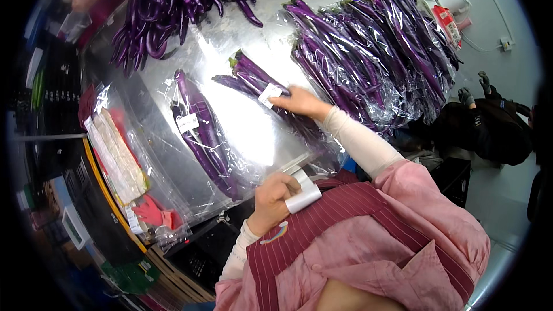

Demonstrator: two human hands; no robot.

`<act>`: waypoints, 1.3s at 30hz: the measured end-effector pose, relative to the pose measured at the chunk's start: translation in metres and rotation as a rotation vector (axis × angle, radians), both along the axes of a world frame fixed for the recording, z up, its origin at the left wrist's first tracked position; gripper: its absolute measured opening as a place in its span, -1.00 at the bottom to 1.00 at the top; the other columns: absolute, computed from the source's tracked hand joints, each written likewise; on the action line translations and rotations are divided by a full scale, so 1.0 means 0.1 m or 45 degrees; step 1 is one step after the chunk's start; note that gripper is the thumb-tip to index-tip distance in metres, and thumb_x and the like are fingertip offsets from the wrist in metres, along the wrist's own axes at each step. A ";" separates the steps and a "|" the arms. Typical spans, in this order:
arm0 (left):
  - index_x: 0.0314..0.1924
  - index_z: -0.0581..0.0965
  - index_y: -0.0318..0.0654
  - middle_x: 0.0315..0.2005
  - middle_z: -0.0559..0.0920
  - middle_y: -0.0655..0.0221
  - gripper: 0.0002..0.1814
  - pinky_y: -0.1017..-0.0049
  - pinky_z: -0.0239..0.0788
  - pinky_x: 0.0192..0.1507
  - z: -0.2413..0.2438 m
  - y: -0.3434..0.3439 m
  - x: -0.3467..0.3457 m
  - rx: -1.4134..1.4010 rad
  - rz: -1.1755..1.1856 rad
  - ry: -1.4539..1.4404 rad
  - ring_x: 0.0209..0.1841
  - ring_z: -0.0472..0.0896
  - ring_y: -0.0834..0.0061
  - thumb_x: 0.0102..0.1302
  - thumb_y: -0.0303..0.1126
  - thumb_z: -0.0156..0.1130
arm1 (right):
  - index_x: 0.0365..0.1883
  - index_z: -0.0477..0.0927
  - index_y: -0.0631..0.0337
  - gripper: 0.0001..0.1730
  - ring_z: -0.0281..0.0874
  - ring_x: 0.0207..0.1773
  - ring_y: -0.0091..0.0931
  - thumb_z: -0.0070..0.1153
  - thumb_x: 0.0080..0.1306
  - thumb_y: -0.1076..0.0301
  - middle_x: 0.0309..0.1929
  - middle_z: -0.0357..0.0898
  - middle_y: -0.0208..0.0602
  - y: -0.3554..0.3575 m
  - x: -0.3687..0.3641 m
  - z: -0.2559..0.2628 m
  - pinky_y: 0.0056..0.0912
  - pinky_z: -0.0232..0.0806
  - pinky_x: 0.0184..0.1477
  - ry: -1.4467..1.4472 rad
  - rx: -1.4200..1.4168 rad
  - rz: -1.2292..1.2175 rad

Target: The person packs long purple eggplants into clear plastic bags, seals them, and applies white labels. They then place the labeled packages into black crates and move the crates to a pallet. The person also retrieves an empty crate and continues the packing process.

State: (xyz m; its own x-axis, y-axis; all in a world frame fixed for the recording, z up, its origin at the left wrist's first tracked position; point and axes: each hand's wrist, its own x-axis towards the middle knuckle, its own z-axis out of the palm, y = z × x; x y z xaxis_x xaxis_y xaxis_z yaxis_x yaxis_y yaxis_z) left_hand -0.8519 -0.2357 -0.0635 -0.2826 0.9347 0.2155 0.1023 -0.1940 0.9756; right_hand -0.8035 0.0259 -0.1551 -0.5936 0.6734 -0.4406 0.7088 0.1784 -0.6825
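My right hand (pixel 300 101) is at a clear plastic bag of long purple eggplants (pixel 255 71), with thumb and fingers at the edge of a white printed label (pixel 270 95). Whether that label is stuck to the bag cannot be told. Close to my apron, my left hand (pixel 274 194) grips a curled strip of white label paper (pixel 304 194). Left of the bag at my right hand lies another bag of eggplants (pixel 203 134), bearing a white label (pixel 188 123) around its middle.
Several bagged eggplants (pixel 367 47) are piled at the right of the metal table (pixel 255 138). Loose eggplants (pixel 185 0) are heaped at the far side. Flat plastic bags (pixel 160 181) and a pink glove (pixel 153 211) lie at the left edge. Other people (pixel 484 125) are nearby.
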 end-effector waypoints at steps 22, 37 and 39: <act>-0.20 0.70 -0.32 -0.34 0.71 0.25 -0.78 0.45 0.47 -0.25 0.13 0.12 0.18 -0.105 -0.166 -0.008 -0.34 0.66 0.36 0.09 -0.56 0.42 | 0.20 0.40 0.39 -0.03 0.55 0.13 -0.01 0.30 0.11 -0.28 0.06 0.55 0.26 -1.03 -0.79 -0.11 -0.14 0.34 0.20 0.307 -0.282 0.401; -0.37 0.63 -0.23 -0.26 0.69 0.31 -0.89 0.05 0.19 0.36 -1.13 0.50 -0.64 -0.381 -0.048 0.849 -0.11 0.66 0.24 0.10 -0.59 0.22 | -0.24 0.51 0.24 -0.55 0.64 -0.17 -0.03 0.16 0.33 -0.03 -0.30 0.67 0.06 1.42 1.20 0.41 0.12 0.33 -0.05 -0.408 0.943 -0.026; -0.36 0.65 -0.31 -0.27 0.68 0.27 -0.88 0.21 0.36 0.20 -1.05 0.47 -0.56 -0.314 0.030 0.658 -0.17 0.66 0.29 0.13 -0.63 0.20 | -0.28 0.52 0.25 -0.57 0.63 -0.21 0.00 0.16 0.33 0.00 -0.35 0.66 0.09 1.22 1.05 0.71 0.07 0.37 -0.11 -0.276 1.000 -0.024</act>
